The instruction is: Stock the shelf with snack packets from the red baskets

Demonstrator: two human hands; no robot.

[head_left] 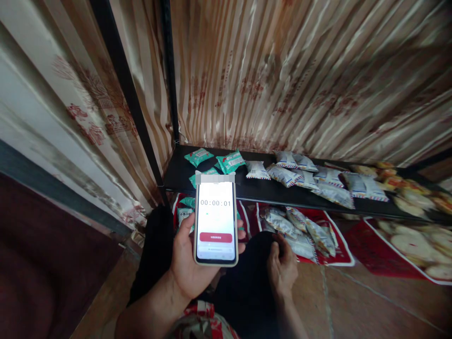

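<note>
One phone (pixel 216 226), timer at 00:00:01, wrapped in left hand (pixel 189 263); right hand (pixel 282 266) on knee (pixel 256 256), finger spread unclear; packets (pixel 334 194) on shelf (pixel 254 189).

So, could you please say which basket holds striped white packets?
The middle basket, nearest the right hand; the left one shows teal packets, the right one pale rounds.

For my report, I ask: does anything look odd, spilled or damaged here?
Nothing looks clearly spilled or damaged. One oddity: a blocky patch hides the top of the phone. White packets lie askew, some overlapping, on the shelf.
</note>
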